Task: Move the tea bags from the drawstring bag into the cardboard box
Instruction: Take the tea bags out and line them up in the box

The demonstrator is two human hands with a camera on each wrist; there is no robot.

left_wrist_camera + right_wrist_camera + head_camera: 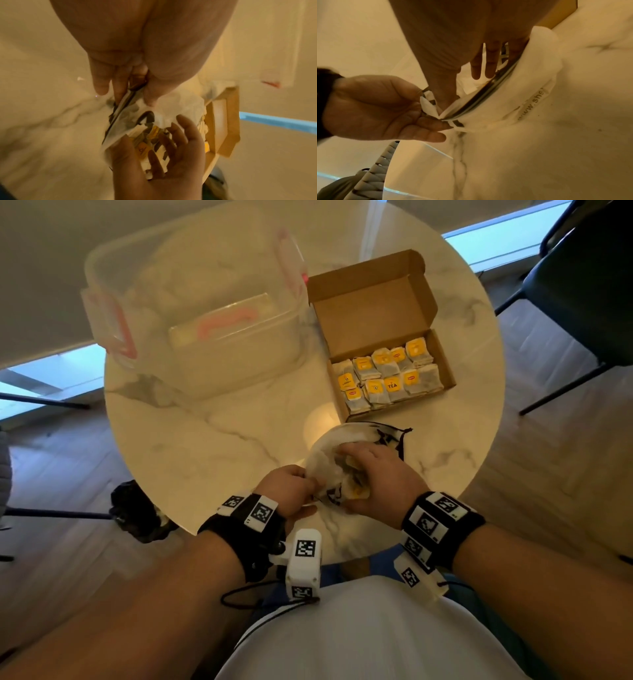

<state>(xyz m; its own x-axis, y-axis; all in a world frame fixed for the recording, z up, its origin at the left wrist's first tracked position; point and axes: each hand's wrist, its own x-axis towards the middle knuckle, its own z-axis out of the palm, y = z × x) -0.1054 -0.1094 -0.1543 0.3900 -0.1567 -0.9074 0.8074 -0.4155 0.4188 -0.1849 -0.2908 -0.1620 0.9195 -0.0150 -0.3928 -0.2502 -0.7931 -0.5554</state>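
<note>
The white drawstring bag (pixel 323 455) lies open on the marble table near its front edge. My left hand (pixel 310 484) pinches the bag's dark-trimmed rim (pixel 120 108) between thumb and fingers and holds the mouth open. My right hand (pixel 346 460) reaches into the mouth, its fingers (pixel 488 63) straight and spread among the tea bags (pixel 145 146) with yellow tags inside. Whether it holds one, I cannot tell. Just behind the bag, the cardboard box (pixel 445 361) stands with its lid up and several tea bags (pixel 387 371) in two rows.
A large clear plastic tub (pixel 191 313) with pink latches fills the table's far left. The round table's edge (pixel 212 529) is close to my body. A dark chair (pixel 582 285) stands at the right, and a woven chair (pixel 368 175) is below the table's edge.
</note>
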